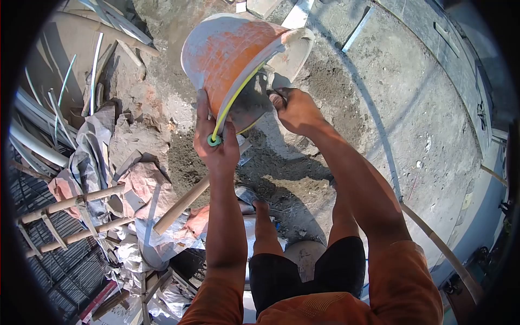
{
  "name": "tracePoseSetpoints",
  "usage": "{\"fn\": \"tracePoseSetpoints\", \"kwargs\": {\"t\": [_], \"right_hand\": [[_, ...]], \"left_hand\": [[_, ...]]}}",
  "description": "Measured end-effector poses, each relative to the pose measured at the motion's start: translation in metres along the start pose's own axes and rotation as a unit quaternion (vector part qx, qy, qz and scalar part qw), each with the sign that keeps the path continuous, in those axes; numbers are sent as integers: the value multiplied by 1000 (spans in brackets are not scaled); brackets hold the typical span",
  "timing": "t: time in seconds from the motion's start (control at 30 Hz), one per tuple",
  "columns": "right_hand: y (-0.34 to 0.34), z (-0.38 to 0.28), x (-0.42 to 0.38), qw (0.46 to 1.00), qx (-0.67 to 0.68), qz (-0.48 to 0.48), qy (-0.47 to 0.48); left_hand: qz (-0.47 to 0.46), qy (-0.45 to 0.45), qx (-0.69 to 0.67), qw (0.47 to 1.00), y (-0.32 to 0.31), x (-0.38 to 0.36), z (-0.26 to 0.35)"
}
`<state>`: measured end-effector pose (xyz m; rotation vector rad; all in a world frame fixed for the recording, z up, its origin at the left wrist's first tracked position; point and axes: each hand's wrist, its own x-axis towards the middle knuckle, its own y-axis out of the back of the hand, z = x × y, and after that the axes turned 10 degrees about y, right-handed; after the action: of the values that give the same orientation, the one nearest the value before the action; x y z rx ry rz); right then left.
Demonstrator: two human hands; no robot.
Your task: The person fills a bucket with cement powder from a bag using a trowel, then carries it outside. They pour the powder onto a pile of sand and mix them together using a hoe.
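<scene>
An orange bucket (233, 54), crusted with grey cement, is tilted on its side with its mouth toward my right hand. My left hand (216, 146) is closed on the bucket's rim, beside a yellow-green cord handle (234, 97) with a green ring (214, 140). At the bucket's mouth, my right hand (299, 112) is closed around a short brown grip, apparently that of a trowel (277, 101). Its working end is mostly hidden in the shaded bucket. Below the left hand, a long wooden handle (184, 205) lies slanted; its far end is hidden.
Damp grey sand or mortar (292, 173) covers the ground around my feet. To the left are crumpled sacks (143, 189), a bamboo ladder (76, 203) and pale pipes (40, 135). A bamboo pole (439, 244) lies on the right, near rough concrete paving (433, 141).
</scene>
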<state>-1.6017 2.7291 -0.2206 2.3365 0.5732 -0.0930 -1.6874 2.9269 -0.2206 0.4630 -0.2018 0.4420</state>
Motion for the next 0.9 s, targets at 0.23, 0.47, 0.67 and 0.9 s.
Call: {"fn": "tracePoseSetpoints", "kwargs": {"t": [0.23, 0.47, 0.67, 0.9], "right_hand": [[42, -23, -20, 947, 308, 79, 38], [60, -26, -3, 976, 111, 147, 112], [58, -17, -7, 966, 103, 187, 146], [63, -23, 13, 923, -109, 299, 216]], "left_hand": [[97, -157, 177, 967, 27, 7, 38], [96, -352, 249, 897, 47, 47, 55], [114, -393, 225, 884, 43, 55, 56], [135, -327, 182, 917, 36, 56, 69]]}}
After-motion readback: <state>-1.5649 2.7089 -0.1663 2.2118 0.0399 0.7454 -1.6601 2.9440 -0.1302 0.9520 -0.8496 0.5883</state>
